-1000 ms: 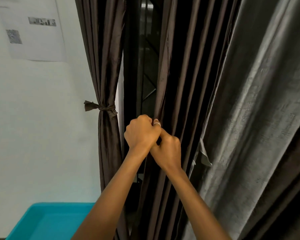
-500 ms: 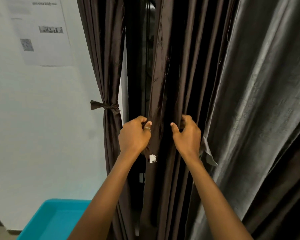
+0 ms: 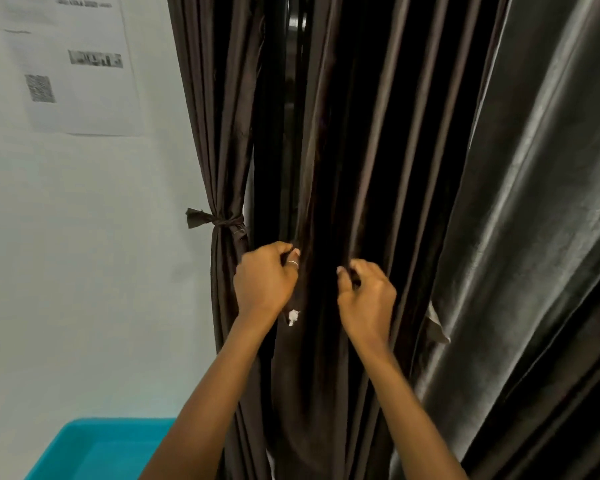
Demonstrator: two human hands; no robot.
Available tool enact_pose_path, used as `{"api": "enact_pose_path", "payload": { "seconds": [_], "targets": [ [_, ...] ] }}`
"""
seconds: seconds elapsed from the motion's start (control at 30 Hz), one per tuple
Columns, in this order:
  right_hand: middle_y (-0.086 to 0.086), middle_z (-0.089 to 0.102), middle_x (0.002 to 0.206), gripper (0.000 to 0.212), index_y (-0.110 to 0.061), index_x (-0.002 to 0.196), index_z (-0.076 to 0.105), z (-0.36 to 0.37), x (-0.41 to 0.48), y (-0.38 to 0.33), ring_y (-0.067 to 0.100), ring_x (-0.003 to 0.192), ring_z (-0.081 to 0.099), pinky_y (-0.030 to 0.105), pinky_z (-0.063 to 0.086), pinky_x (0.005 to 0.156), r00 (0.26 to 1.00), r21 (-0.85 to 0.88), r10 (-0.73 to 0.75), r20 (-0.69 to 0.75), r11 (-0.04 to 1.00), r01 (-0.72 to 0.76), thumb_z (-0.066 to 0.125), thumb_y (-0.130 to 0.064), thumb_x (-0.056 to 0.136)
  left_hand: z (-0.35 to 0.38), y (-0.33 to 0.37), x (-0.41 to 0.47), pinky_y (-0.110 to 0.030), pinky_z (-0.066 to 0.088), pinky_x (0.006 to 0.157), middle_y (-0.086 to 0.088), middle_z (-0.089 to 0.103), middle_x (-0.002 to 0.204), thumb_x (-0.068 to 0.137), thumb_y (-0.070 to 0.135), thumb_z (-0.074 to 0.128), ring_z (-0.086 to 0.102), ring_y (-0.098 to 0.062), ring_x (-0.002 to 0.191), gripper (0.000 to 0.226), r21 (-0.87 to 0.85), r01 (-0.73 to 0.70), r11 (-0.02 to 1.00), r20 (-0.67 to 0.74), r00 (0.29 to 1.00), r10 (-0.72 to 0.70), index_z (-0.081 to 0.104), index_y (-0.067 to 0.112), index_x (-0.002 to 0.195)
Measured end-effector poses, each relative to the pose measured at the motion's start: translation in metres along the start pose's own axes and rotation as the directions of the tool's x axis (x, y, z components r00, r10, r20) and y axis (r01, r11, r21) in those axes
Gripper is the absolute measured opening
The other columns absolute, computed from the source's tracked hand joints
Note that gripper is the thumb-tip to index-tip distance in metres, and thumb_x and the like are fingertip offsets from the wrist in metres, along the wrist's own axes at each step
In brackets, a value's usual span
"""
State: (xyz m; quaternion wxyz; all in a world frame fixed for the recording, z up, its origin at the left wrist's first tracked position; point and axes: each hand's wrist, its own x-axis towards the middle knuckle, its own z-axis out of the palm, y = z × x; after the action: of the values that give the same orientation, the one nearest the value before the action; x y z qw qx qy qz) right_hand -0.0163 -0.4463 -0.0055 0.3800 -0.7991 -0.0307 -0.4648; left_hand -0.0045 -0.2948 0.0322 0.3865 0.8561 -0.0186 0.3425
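Gripping brown curtain (image 3: 378, 168) with both hands, mid-frame, about halfway down the hanging cloth.

Left hand (image 3: 264, 282): curled round the curtain's left edge fold, back of hand to camera, thumb tip on the front of the cloth. Ring (image 3: 292, 263) on one finger; can't tell which.

Right hand (image 3: 366, 299): curled too, pinching a fold between thumb and fingertips, just right of the left hand. Level with each other, not touching, with a narrow strip of cloth between them. Forearms rising from bottom edge of frame.

Curtain location: hanging in long vertical folds, centre of view, between tied curtain (image 3: 222, 133) on the left and grey curtain (image 3: 534, 202) on the right. Small white spot (image 3: 293, 317) on the cloth just below left hand, beside the wrist.

Tied curtain bunched by a knotted strip (image 3: 215, 221), slightly above hand height, against the wall (image 3: 84, 271). Dark gap (image 3: 293, 64) between tied curtain and held one, something shiny inside, too dark to identify.

Also in view: printed sheet (image 3: 77, 64) stuck on wall top left, text blurred, square code (image 3: 40, 88) on it. Blue tub (image 3: 94, 448) at bottom left, below the wall, partly hidden by left forearm.
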Motion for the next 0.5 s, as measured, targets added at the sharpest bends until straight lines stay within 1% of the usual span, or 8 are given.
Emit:
{"api": "enact_pose_path", "payload": {
  "seconds": [0.1,0.17,0.2,0.27,0.33,0.37,0.43,0.5],
  "targets": [
    [0.004,0.07,0.1,0.019,-0.006,0.11,0.074,0.015,-0.009,-0.015,0.013,0.087,0.069,0.023,0.057,0.078,0.996,0.088,-0.05,0.069,0.995,0.044,0.068,-0.001,0.093,0.01,0.008,-0.006,-0.031,0.058,0.073,0.007,0.077,0.09,0.094,0.037,0.063,0.072,-0.014,0.082,0.022,-0.06,-0.07,0.996,0.078,0.994,0.075,0.076,0.029,0.11],
    [0.002,0.07,0.101,0.021,-0.008,0.112,0.073,0.022,-0.012,-0.021,0.011,0.087,0.069,0.028,0.06,0.078,0.994,0.142,-0.053,0.092,0.989,0.04,0.066,0.0,0.094,0.013,0.007,-0.008,-0.029,0.059,0.072,0.007,0.077,0.088,0.095,0.032,0.063,0.071,-0.01,0.077,0.021,-0.104,-0.093,0.99,0.108,0.989,0.104,0.077,0.025,0.109],
    [0.001,0.07,0.1,0.021,-0.009,0.112,0.073,0.023,-0.013,-0.023,0.01,0.087,0.069,0.029,0.06,0.077,0.995,0.151,-0.047,0.089,0.988,0.033,0.065,0.0,0.095,0.013,0.005,-0.007,-0.026,0.058,0.071,0.006,0.077,0.086,0.095,0.031,0.064,0.071,-0.008,0.076,0.02,-0.131,-0.098,0.987,0.112,0.987,0.112,0.077,0.023,0.108],
    [0.0,0.07,0.1,0.02,-0.009,0.111,0.074,0.024,-0.013,-0.023,0.009,0.087,0.068,0.029,0.059,0.077,0.996,0.144,-0.033,0.081,0.989,0.021,0.065,-0.002,0.095,0.011,0.002,-0.007,-0.012,0.051,0.07,0.004,0.077,0.087,0.095,0.029,0.065,0.07,-0.007,0.076,0.02,-0.167,-0.109,0.98,0.123,0.984,0.13,0.078,0.02,0.109],
    [0.001,0.07,0.101,0.02,-0.009,0.112,0.074,0.024,-0.013,-0.021,0.009,0.087,0.068,0.027,0.059,0.078,0.996,0.126,-0.023,0.085,0.992,0.012,0.065,-0.003,0.096,0.008,0.001,-0.007,-0.006,0.046,0.069,0.003,0.077,0.088,0.095,0.028,0.066,0.069,-0.006,0.077,0.021,-0.179,-0.121,0.976,0.139,0.979,0.146,0.077,0.019,0.11],
    [0.001,0.07,0.101,0.02,-0.009,0.113,0.074,0.025,-0.013,-0.022,0.009,0.087,0.067,0.026,0.058,0.077,0.996,0.121,-0.022,0.089,0.993,0.012,0.065,-0.004,0.096,0.007,0.001,-0.007,-0.009,0.049,0.072,0.003,0.077,0.089,0.095,0.027,0.065,0.069,-0.006,0.079,0.021,-0.187,-0.121,0.975,0.148,0.978,0.15,0.077,0.018,0.111],
    [0.001,0.069,0.099,0.018,-0.01,0.112,0.074,0.025,-0.015,-0.022,0.008,0.084,0.067,0.022,0.056,0.074,0.994,0.114,-0.041,0.098,0.993,0.03,0.064,-0.009,0.097,0.005,0.004,-0.008,-0.021,0.057,0.077,0.006,0.077,0.088,0.095,0.03,0.064,0.07,-0.005,0.08,0.023,-0.212,-0.107,0.971,0.164,0.976,0.143,0.076,0.019,0.11],
    [0.0,0.066,0.092,0.013,-0.008,0.103,0.073,0.025,-0.016,-0.022,0.003,0.074,0.061,0.013,0.047,0.065,0.992,0.1,-0.067,0.106,0.993,0.056,0.061,-0.013,0.1,0.004,0.01,-0.009,-0.027,0.059,0.071,0.008,0.073,0.077,0.092,0.045,0.063,0.068,-0.003,0.071,0.029,-0.219,-0.065,0.974,0.184,0.977,0.107,0.075,0.021,0.102]
  ]
}}
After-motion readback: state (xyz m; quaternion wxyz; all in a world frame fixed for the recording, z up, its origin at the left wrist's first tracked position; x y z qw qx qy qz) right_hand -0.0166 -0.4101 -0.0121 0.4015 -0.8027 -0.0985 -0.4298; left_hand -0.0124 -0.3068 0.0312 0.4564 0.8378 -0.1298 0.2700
